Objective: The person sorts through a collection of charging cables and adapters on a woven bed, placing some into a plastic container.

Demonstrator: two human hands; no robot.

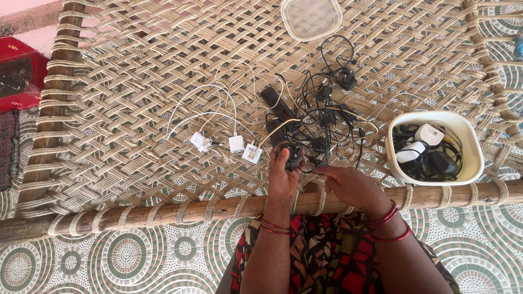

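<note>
My left hand [283, 177] grips a black charger plug [293, 155] at the near edge of a woven rope cot [136, 109]. My right hand [351, 186] pinches a thin black cable [318, 167] that runs into a tangle of black cables and chargers [321, 117] lying on the cot just beyond both hands. To the left of that tangle lie three white chargers [235, 144] with white cables [201, 106]. Red bangles circle both wrists.
A white tub [473, 139] at the right holds more black and white chargers. Its clear lid [311, 18] lies at the far edge. The cot's wooden rail [163, 213] runs in front of me above a patterned floor [125, 256]. A red object [16, 71] sits far left.
</note>
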